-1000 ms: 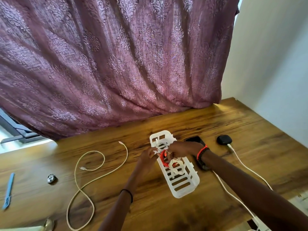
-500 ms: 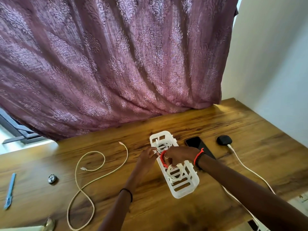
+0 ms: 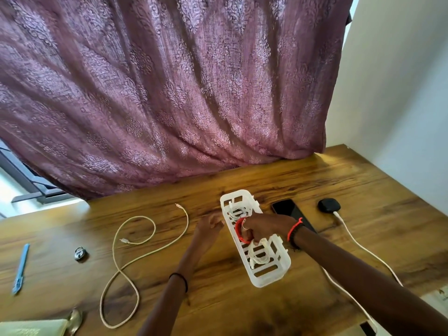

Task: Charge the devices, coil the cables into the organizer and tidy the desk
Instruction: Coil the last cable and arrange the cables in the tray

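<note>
One red cable (image 3: pixel 239 229), gripped by the right hand (image 3: pixel 265 226) in curled fingers, sits mid-way in the organizer (image 3: pixel 272 275) between white coils (image 3: pixel 259 257) and could spring loose or snag them on release, since the left hand (image 3: pixel 209 224), relaxed and empty, steadies nothing.

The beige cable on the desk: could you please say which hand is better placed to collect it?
Likely the left hand: empty and nearer the beige cable; the right hand grips the red cable in the organizer.

Bare surface (image 3: pixel 363 180) lies open at centre right. A loose cable (image 3: pixel 187 221) sprawls lower left; a curtain (image 3: pixel 169 93) bounds the back.
</note>
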